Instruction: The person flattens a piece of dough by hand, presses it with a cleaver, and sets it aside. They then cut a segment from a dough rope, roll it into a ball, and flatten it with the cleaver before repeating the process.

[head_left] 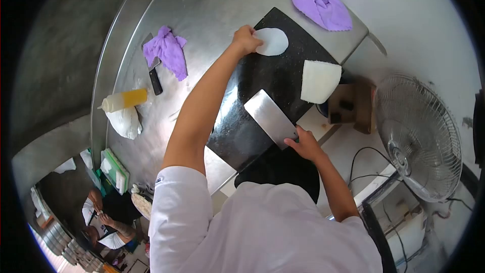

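1. Pinching the left edge of a thin white disc [273, 42] between thumb and fingers of the left hand [246, 40], over the far left part of the black board [298, 40].
2. Gripping a broad-bladed cleaver [269, 117] in the right hand [305, 143], at the near right part of the black board, with thumb against the blade's near end; cannot tell how the fingers wrap the handle, hidden from view.
3. Judging by this, handling the disc at its rim, with the blade kept apart from it.
4. For any lift of the disc, calls for a light, even pinch, since so thin a sheet may fold or tear; for any move of the blade, calls for a steady wrist and left fingertips well clear.
5. At the right edge of the black board, a white cloth [321, 81]; beyond its far right side, a crumpled purple cloth [322, 4].
6. Left of the black board, on the steel counter [202, 15], another purple cloth [166, 50] partly over a black-handled tool [155, 81]; farther left, a squeeze bottle [126, 100] with yellow contents.
7. Right of the black board, a fan [419, 136]; well apart at lower left, a co-worker [107, 225].
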`<move>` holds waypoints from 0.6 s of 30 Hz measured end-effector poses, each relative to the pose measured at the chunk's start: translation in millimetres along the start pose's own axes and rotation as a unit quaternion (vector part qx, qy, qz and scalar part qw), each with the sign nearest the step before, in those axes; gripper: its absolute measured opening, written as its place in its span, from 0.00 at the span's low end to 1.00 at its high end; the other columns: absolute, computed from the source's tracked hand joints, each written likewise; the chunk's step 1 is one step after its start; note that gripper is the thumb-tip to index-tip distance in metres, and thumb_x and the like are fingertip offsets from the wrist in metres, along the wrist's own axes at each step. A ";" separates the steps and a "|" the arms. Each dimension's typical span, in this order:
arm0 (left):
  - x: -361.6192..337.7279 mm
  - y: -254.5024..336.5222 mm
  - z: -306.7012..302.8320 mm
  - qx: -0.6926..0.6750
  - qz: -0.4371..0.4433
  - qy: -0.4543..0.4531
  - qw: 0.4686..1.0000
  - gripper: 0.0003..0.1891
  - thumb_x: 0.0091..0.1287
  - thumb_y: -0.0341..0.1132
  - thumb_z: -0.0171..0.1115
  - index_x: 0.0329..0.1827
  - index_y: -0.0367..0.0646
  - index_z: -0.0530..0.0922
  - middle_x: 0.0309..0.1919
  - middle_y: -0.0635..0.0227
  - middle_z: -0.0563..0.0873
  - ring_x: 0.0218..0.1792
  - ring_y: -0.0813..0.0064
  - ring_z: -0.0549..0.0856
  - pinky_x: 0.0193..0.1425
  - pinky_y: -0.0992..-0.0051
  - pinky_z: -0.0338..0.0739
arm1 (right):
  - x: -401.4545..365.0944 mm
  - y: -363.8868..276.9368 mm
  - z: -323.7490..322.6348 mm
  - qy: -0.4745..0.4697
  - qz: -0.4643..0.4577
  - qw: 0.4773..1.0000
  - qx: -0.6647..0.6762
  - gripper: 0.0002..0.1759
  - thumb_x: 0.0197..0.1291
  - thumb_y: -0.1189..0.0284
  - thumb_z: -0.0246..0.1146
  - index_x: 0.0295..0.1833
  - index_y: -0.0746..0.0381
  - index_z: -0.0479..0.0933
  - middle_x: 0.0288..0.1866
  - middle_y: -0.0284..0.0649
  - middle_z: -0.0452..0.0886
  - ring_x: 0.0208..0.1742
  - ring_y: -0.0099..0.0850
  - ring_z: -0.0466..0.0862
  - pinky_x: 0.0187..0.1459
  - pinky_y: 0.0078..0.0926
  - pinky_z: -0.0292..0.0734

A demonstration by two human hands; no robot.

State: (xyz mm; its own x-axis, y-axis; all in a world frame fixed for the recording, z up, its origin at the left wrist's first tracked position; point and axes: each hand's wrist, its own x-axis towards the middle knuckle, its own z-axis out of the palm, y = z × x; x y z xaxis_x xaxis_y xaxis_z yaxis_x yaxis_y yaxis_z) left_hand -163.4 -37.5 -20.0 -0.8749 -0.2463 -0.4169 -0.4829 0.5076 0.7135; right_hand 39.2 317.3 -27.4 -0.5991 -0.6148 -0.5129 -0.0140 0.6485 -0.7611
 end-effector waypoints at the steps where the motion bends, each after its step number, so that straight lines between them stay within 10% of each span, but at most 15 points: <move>1: -5.0 1.8 -4.3 -0.015 -0.038 0.004 0.999 0.21 0.58 0.26 0.76 0.52 0.36 0.77 0.41 0.61 0.85 0.41 0.69 0.88 0.41 0.67 0.86 | 1.2 3.3 -2.7 -0.007 0.012 1.000 0.006 0.29 0.64 0.54 0.72 0.51 0.70 0.74 0.45 0.64 0.84 0.49 0.63 0.84 0.50 0.53 0.79; 6: -14.5 1.7 -13.0 -0.029 -0.100 0.029 0.994 0.22 0.58 0.28 0.76 0.54 0.36 0.78 0.39 0.59 0.87 0.42 0.68 0.89 0.40 0.65 0.86 | -0.8 5.6 -16.6 -0.013 0.011 1.000 0.025 0.29 0.64 0.54 0.72 0.52 0.71 0.74 0.45 0.64 0.85 0.50 0.65 0.84 0.51 0.53 0.79; 11: -79.2 -17.5 -46.5 0.102 0.107 0.151 0.977 0.18 0.64 0.25 0.67 0.58 0.37 0.78 0.41 0.58 0.88 0.42 0.64 0.90 0.48 0.66 0.84 | -1.6 -15.9 -33.1 0.013 -0.074 0.997 0.030 0.24 0.67 0.62 0.70 0.55 0.72 0.74 0.43 0.63 0.85 0.48 0.62 0.85 0.50 0.50 0.80; 18: -274.4 -172.0 -35.9 -0.075 0.051 0.353 0.931 0.10 0.66 0.17 0.58 0.47 0.36 0.81 0.39 0.57 0.88 0.43 0.62 0.89 0.47 0.68 0.82 | 7.8 -65.4 -11.6 0.013 -0.139 0.988 -0.072 0.17 0.70 0.68 0.65 0.55 0.70 0.73 0.37 0.62 0.83 0.42 0.63 0.84 0.42 0.52 0.78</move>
State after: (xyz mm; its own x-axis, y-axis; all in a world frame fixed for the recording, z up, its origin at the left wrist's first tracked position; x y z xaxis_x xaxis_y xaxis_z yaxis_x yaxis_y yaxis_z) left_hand 158.4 -86.9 -8.0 -0.6969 -0.7111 0.0932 -0.3490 0.4498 0.8222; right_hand 26.1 275.3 22.9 -0.5756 -0.7684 -0.2798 -0.2943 0.5139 -0.8058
